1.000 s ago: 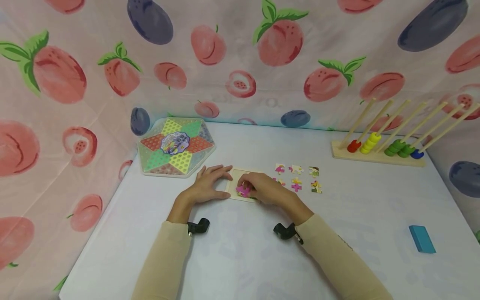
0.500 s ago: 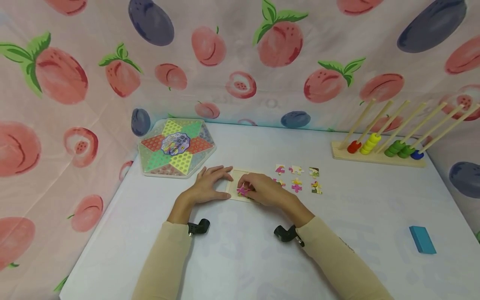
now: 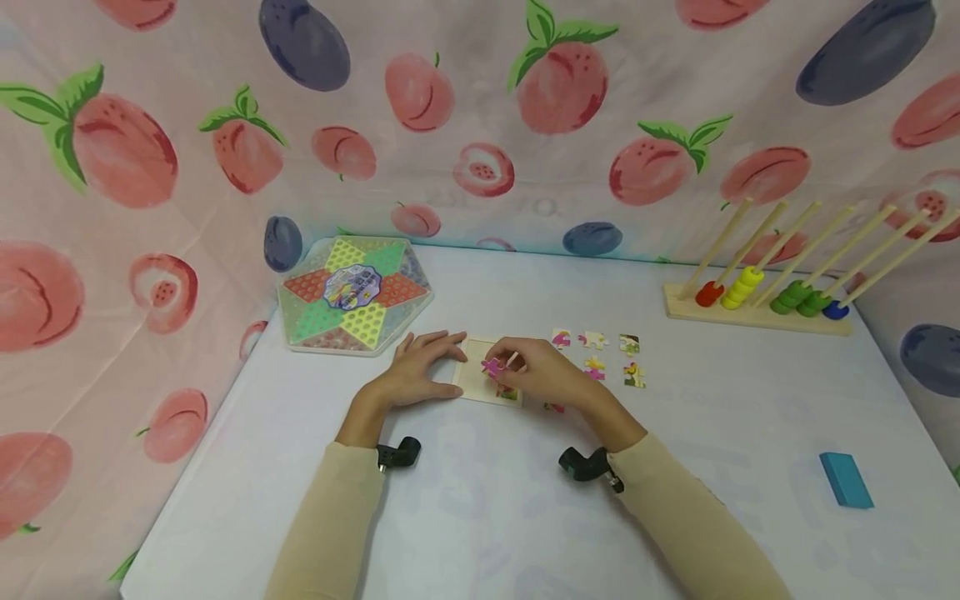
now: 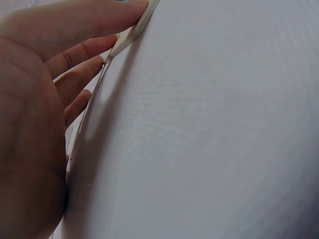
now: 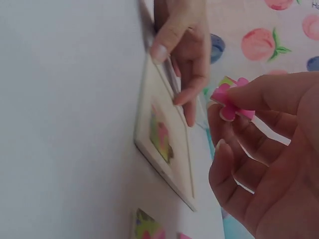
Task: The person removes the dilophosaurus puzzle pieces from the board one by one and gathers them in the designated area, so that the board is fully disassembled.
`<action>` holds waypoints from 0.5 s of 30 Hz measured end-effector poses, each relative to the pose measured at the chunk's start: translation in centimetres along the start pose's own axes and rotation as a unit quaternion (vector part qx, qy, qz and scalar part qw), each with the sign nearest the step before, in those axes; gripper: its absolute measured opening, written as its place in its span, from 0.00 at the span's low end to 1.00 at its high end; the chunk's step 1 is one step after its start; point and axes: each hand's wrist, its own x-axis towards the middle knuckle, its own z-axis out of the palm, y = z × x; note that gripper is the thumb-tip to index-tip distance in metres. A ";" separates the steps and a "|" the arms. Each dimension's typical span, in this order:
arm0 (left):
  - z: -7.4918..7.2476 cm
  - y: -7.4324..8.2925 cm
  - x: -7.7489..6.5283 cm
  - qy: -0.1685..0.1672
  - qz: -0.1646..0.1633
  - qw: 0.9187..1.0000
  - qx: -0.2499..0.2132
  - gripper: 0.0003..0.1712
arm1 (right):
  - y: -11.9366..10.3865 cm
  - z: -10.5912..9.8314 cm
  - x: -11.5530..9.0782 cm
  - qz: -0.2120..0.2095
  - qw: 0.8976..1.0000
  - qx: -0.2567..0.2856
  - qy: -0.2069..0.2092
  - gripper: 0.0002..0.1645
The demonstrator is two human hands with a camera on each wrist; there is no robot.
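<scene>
A shallow wooden puzzle tray (image 3: 474,386) lies flat on the white table. My left hand (image 3: 416,368) holds it across its left side, thumb at the near corner and fingers at the far one; the left wrist view shows the thumb (image 4: 119,15) on its edge. Above the tray, my right hand (image 3: 551,373) pinches a pink jigsaw piece (image 5: 228,102) between thumb and fingers. One green and pink piece (image 5: 160,134) sits inside the tray, toward the near right corner. Several loose jigsaw pieces (image 3: 594,340) lie right of the tray, some partly hidden by my right hand.
A Chinese checkers board (image 3: 352,292) lies at the back left. A wooden peg stand with coloured beads (image 3: 757,313) stands at the back right, and a blue block (image 3: 846,480) lies at the right. Fruit-print cloth (image 3: 480,108) hangs behind the table.
My right hand has lifted and shifted slightly right with the pink piece, uncovering the piece in the tray and a loose one beside it. My left hand has stayed in place.
</scene>
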 end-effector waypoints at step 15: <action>0.2 0.0 0.0 0.002 0.002 1.000 -0.004 0.23 | 1.4 -4.3 -5.9 0.051 0.991 0.037 0.121 0.25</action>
